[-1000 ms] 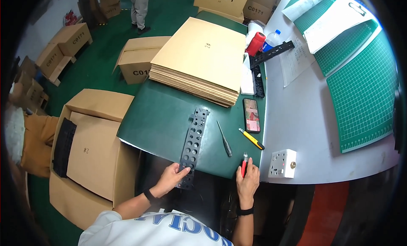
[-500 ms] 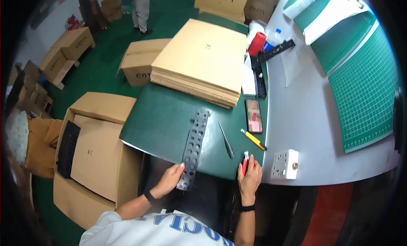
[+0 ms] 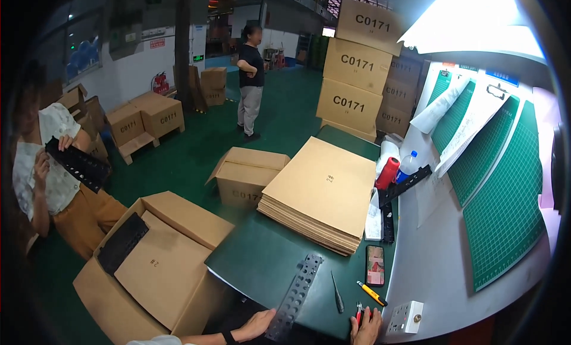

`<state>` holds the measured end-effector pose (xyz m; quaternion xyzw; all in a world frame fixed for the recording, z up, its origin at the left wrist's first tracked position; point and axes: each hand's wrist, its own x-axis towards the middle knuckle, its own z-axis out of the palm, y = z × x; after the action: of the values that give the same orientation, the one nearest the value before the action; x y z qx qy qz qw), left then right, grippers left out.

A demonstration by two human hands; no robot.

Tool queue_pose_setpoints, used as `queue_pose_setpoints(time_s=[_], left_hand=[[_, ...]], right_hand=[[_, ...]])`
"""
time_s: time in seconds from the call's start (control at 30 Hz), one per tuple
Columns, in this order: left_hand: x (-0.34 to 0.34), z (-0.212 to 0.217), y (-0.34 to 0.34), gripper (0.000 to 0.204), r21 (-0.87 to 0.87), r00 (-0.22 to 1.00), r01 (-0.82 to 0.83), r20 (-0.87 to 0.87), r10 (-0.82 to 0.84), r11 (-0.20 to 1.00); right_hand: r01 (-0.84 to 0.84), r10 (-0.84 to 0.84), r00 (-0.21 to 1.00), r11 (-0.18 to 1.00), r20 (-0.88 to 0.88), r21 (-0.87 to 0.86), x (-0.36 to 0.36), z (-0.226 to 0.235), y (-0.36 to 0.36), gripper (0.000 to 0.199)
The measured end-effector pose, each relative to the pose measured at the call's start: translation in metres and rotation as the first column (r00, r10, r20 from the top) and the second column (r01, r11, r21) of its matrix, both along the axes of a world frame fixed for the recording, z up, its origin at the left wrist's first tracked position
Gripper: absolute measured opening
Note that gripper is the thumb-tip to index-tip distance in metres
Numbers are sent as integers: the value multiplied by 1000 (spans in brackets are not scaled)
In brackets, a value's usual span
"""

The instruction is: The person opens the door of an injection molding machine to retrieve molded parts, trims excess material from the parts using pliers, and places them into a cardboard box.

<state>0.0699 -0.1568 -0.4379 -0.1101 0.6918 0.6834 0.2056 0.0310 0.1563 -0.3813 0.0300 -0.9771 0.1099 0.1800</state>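
Left hand (image 3: pixel 257 324), fingers spread, lay flat against the perforated metal strip (image 3: pixel 295 295) overhanging the tabletop (image 3: pixel 262 262) edge; right hand (image 3: pixel 367 328) pinched a red-handled tool (image 3: pixel 359 311). Unclamped, the strip could probably slide off.

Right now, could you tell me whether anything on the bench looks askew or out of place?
The grey perforated metal strip lies at an angle, its near end sticking out past the green table edge beside the left hand. Nothing looks spilled or damaged.
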Motion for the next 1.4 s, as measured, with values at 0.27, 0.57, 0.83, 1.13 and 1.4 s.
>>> queue_pose_setpoints(time_s=[0.27,0.57,0.83,1.13,1.4], left_hand=[[-1,-10,-8,37,180,986,-160,77,148,971],[-2,23,-4,45,215,947,-255,253,198,943],[-6,7,7,37,483,962,-96,269,-43,870],[-20,18,-15,25,745,889,-385,459,1,545],[-22,32,-4,39,620,926,-291,373,53,729]], right_hand=[[-83,58,989,981,-139,-176,-7,26,-35,36],[-97,99,995,982,5,-161,-30,16,-62,38],[-63,77,990,991,116,-121,-41,-14,-52,26],[376,505,798,8,328,-927,-42,14,-45,25],[275,617,774,-130,140,-953,9,16,-68,26]])
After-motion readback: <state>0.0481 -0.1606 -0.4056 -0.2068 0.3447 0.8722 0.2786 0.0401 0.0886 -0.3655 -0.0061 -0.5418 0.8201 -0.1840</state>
